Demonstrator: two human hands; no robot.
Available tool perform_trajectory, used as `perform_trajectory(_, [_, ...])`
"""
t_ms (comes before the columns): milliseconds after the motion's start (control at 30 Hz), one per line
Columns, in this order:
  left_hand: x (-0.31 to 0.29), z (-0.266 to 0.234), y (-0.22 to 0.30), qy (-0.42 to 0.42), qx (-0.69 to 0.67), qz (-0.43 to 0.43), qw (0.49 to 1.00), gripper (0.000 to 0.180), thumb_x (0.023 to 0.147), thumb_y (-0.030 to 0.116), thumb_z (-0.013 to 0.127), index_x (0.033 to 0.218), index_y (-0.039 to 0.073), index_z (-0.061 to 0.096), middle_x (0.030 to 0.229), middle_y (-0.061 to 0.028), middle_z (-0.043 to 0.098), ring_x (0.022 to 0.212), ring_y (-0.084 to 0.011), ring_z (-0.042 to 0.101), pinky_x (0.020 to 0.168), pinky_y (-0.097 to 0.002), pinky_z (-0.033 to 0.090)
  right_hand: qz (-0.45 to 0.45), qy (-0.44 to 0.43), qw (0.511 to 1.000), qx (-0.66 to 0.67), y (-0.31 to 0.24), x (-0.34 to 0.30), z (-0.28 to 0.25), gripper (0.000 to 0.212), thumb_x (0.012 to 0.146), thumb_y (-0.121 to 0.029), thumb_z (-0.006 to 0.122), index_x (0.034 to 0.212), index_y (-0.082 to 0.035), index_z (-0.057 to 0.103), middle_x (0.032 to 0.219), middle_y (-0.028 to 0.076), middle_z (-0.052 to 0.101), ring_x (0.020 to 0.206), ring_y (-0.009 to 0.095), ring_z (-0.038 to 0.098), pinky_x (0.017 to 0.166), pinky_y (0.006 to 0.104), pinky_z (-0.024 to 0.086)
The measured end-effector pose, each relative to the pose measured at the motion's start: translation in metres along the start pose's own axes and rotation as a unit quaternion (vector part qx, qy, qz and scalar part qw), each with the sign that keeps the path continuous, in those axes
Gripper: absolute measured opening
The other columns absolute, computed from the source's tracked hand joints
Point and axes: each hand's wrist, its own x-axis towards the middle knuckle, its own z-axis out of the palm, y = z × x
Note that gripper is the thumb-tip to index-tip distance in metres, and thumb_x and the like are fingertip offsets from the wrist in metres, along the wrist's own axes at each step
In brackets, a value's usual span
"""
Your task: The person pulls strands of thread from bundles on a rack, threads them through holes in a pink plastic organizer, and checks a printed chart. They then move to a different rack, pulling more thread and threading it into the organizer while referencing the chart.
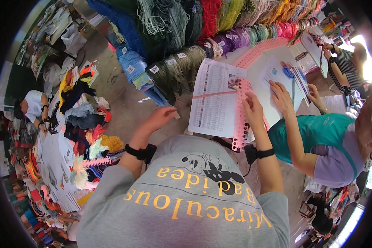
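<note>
My left hand (163,117) is beside the hanging yarn, in front of the table. Its fingers are curled together, with a small pale piece (177,115) at the tips that I cannot make out. My right hand (254,110) has bent fingers closed at the edge of a pink perforated strip (240,115). Under that strip is a printed sheet (213,95) with a table of rows and a small picture; a thin reddish strand (215,94) crosses it. Dark threads show in the strip's lower holes. Another pink perforated strip (262,48) lies farther back.
Bundles of coloured yarn (180,62) with white tags hang along the far side. A co-worker in a green apron (314,132) is close on my right, with a hand (282,96) on papers. Another person (33,105) works at a yarn-covered table (56,159) on the left.
</note>
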Motion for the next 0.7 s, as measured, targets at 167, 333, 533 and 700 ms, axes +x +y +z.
perform_trajectory(167, [0.047, 0.024, 0.007, 0.058, -0.078, 0.06, 0.993, 0.036, 0.09, 0.02, 0.059, 0.119, -0.001, 0.055, 0.11, -0.0133, 0.063, 0.099, -0.0199, 0.06, 0.086, -0.0305, 0.047, -0.002, -0.016, 0.993, -0.115, -0.029, -0.04, -0.022, 0.043, 0.082, -0.015, 0.064, 0.12, -0.001, 0.051, 0.093, 0.014, 0.058, 0.085, 0.025, 0.056, 0.074, 0.0335, 0.046])
perform_trajectory(333, [0.083, 0.046, 0.026, 0.062, -0.264, 0.009, 0.963, 0.032, 0.091, 0.018, 0.059, 0.116, -0.001, 0.056, 0.099, -0.0065, 0.064, 0.089, -0.0123, 0.06, 0.077, -0.0241, 0.048, -0.062, 0.03, 0.956, -0.284, -0.036, -0.08, 0.004, 0.056, 0.074, -0.021, 0.072, 0.123, -0.005, 0.049, 0.115, 0.017, 0.052, 0.103, 0.033, 0.051, 0.085, 0.0409, 0.043])
perform_trajectory(533, [0.085, 0.059, 0.053, 0.009, -0.303, 0.009, 0.953, 0.022, 0.089, 0.013, 0.06, 0.106, -0.001, 0.06, 0.089, -0.0009, 0.063, 0.08, -0.0078, 0.057, 0.07, -0.0213, 0.045, 0.024, 0.096, 0.943, -0.319, -0.03, -0.09, 0.016, 0.072, 0.063, -0.015, 0.074, 0.127, -0.005, 0.045, 0.126, 0.02, 0.042, 0.111, 0.039, 0.042, 0.092, 0.046, 0.039])
perform_trajectory(700, [0.035, 0.081, 0.126, -0.051, -0.246, 0.142, 0.958, 0.024, 0.088, 0.009, 0.059, 0.108, -0.003, 0.059, 0.099, -0.0024, 0.062, 0.089, -0.0089, 0.055, 0.079, -0.0239, 0.043, 0.057, 0.044, 0.997, -0.007, -0.024, -0.129, -0.026, 0.075, 0.063, -0.016, 0.073, 0.131, -0.006, 0.042, 0.124, 0.018, 0.043, 0.112, 0.032, 0.046, 0.09, 0.0384, 0.042])
